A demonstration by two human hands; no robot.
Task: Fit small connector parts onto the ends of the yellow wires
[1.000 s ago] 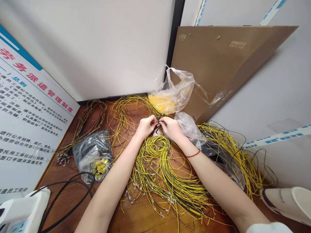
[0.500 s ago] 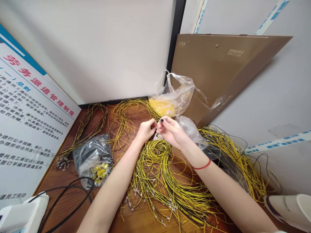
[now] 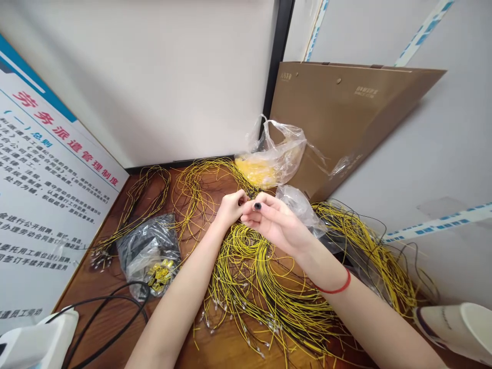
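My left hand (image 3: 229, 206) and my right hand (image 3: 273, 219) meet above a large coiled bundle of thin yellow wires (image 3: 253, 277) on the wooden table (image 3: 100, 287). Both hands have their fingertips pinched together around something small and dark between them (image 3: 248, 203), too small to name. My right hand is turned palm up with a dark-painted thumbnail showing, and a red string circles its wrist. The wires fan out below my hands, ending in small clear tips.
A clear bag of yellow parts (image 3: 269, 164) lies behind the hands, before a leaning brown cardboard sheet (image 3: 346, 118). A grey bag with yellow pieces (image 3: 151, 253) sits left. More wire bundles lie at far left (image 3: 134, 205) and right (image 3: 365, 246). A black cable (image 3: 107, 318) runs from a white device (image 3: 34, 343).
My right hand has rolled palm up and drawn slightly toward me, the thumbnail now showing. My left hand has stayed pinched in nearly the same spot.
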